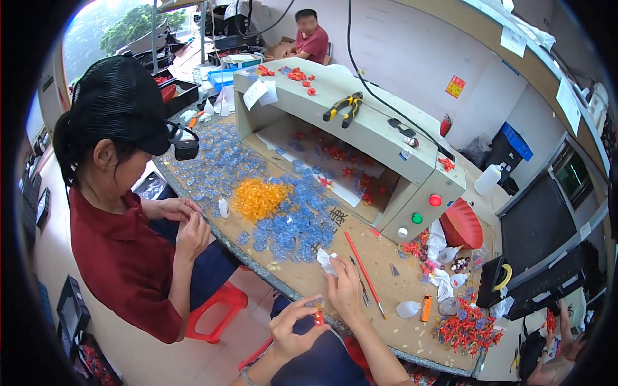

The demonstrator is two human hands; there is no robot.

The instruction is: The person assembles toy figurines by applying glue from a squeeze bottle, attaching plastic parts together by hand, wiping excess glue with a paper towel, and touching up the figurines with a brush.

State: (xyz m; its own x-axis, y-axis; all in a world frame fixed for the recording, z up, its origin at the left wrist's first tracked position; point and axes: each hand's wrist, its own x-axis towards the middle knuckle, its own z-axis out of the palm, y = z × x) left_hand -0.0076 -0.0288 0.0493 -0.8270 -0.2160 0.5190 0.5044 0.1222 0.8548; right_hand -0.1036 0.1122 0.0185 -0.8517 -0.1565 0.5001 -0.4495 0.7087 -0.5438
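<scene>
My left hand (291,329) is closed, pinching a small figure-like plastic piece (318,316) with a red lower part and a clear bluish top, just off the table's front edge. A crumpled white tissue (326,262) is gripped by the fingers of my right hand (345,291), above the brown tabletop. To the right of that hand lie a red-handled paintbrush (364,273) and a thin dark pointed tool (362,291). Beyond the tissue spreads a pile of translucent blue plastic pieces (293,231), with a heap of orange-yellow pieces (259,199) against it.
A grey box-like machine (418,193) with buttons stands behind; yellow-black pliers (344,109) lie on top. At right are red pieces (467,332), a squeeze bottle (408,309), an orange lighter (425,308) and a red bowl (461,223). A co-worker (122,251) sits close at left.
</scene>
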